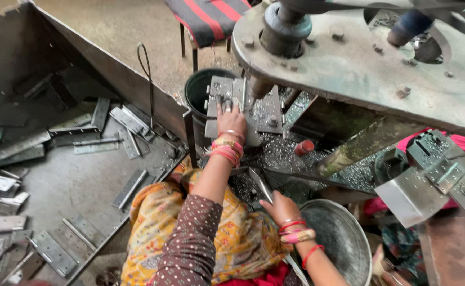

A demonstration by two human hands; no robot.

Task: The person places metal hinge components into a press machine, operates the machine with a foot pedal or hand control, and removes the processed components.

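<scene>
I see the left hand [231, 117] lying flat, fingers spread, on a grey metal hinge plate [223, 90] that rests on the bed of the press [267, 114], just under the dark ram [283, 26]. The hand presses down on the plate rather than gripping it. Metal shavings [285, 151] lie thick around the bed.

My right hand [281, 206] is lower, beside my knee, closed around a narrow metal strip [261, 186] that sticks up and away from the fist; it looks like another hinge piece, though I cannot be sure from this angle. Just right of that hand sits a round steel bowl [343, 238], touching or nearly touching the wrist.

Behind the press bed stands a dark bucket [198, 90]. To the left, a big sheet-metal tray [110, 69] holds many loose hinges [129, 188], scattered flat at all angles. The heavy grey arm of the press [375, 69] fills the upper right. At the far right, a few more folded hinge pieces [439, 177] lie in a heap on pink cloth [463, 142]. A striped stool [208, 18] stands beyond on the floor.
</scene>
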